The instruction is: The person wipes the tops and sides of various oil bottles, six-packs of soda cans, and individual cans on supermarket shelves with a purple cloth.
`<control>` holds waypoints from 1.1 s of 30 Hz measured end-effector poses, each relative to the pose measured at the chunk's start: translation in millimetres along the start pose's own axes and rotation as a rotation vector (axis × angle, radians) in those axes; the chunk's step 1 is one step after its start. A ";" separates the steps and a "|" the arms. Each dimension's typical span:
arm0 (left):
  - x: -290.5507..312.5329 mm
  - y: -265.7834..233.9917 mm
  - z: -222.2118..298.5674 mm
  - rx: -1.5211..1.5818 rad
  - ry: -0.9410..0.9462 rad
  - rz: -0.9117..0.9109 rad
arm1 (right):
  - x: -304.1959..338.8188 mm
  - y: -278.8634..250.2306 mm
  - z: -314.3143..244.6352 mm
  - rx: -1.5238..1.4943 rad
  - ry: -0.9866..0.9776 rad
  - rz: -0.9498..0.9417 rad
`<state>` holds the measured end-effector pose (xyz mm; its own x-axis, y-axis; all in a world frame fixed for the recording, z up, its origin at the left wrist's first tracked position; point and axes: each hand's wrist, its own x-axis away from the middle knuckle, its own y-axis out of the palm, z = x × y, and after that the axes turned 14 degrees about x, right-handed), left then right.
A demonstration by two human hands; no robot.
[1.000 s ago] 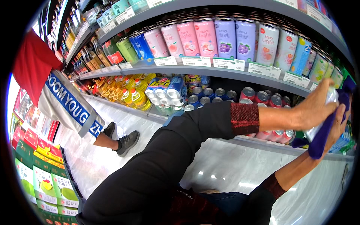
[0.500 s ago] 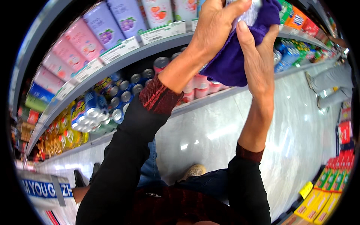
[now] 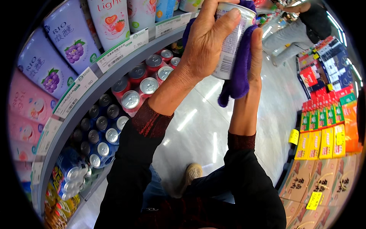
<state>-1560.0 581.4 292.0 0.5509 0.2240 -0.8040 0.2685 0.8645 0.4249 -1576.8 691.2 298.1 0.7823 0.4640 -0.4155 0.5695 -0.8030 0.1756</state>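
Note:
In front of the shelf, near the top of the view, my left hand (image 3: pixel 202 45) grips a drink can (image 3: pixel 230 47) with a barcode on its pale side. The thumb lies across the can's upper part, and the fingers behind it are mostly hidden. A purple cloth (image 3: pixel 241 66) runs along the can's right side, and another part of it shows behind my left hand. My right hand (image 3: pixel 256 55) presses the cloth to the can from the right, with its fingers largely hidden behind cloth and can.
On the left, a curved shelf edge (image 3: pixel 91 76) carries price labels beneath purple cartons (image 3: pixel 70 44) and pink cartons. Below stand red cans (image 3: pixel 146 84) and blue cans (image 3: pixel 101 133). Stacked boxes (image 3: pixel 318 137) line the right. A person (image 3: pixel 301 28) in grey trousers is at upper right.
The view has swung so the shelf sits further left and the boxes show more. The can, mostly covered by hands and cloth before, now shows its barcode side.

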 end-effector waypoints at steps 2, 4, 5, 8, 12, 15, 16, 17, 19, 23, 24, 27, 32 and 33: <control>-0.6 2.9 0.7 -0.219 0.151 0.032 | 2.3 -6.3 -5.4 0.072 -0.046 -0.108; -3.4 -1.1 9.9 -0.654 0.327 0.016 | 5.0 -3.7 -17.0 0.189 -0.106 -0.106; -3.7 2.8 13.5 -0.744 0.360 0.057 | 5.9 2.6 -19.9 0.218 -0.145 -0.068; -2.9 8.9 19.7 -0.924 0.398 0.173 | 3.0 15.1 -19.6 0.345 -0.119 0.098; -2.3 19.7 13.3 -0.663 0.365 0.188 | -12.8 10.5 -25.7 0.370 -0.288 0.209; 0.0 26.6 20.3 -0.540 0.356 0.179 | -28.0 20.3 -33.5 0.200 -0.311 0.189; 0.8 25.7 23.5 -0.511 0.359 0.139 | -30.8 23.7 -36.9 0.172 -0.304 0.177; 0.6 23.8 27.2 -0.476 0.353 0.122 | -35.1 27.3 -39.2 0.151 -0.298 0.157; -3.8 24.8 39.3 -0.368 0.325 0.131 | -35.3 39.8 -52.9 0.156 -0.268 0.122; -3.9 17.1 48.1 -0.171 0.261 0.214 | -34.4 58.8 -57.0 0.140 -0.191 0.028; -2.4 17.1 55.2 -0.078 0.186 0.221 | -34.8 61.7 -52.4 0.121 -0.176 -0.001; -9.0 7.2 81.6 0.126 0.038 0.272 | -46.2 73.0 -38.0 0.152 -0.134 -0.084; -6.3 -37.7 76.7 -0.303 0.217 0.235 | -25.6 75.6 -23.0 0.524 -0.362 -0.199; -7.2 -67.3 64.2 -0.389 0.227 0.320 | -22.8 73.0 -8.3 0.588 -0.415 -0.159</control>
<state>-1531.3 492.7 295.9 0.3611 0.5574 -0.7476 -0.2203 0.8300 0.5125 -1550.9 625.1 327.8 0.4752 0.5056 -0.7202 0.3476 -0.8597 -0.3742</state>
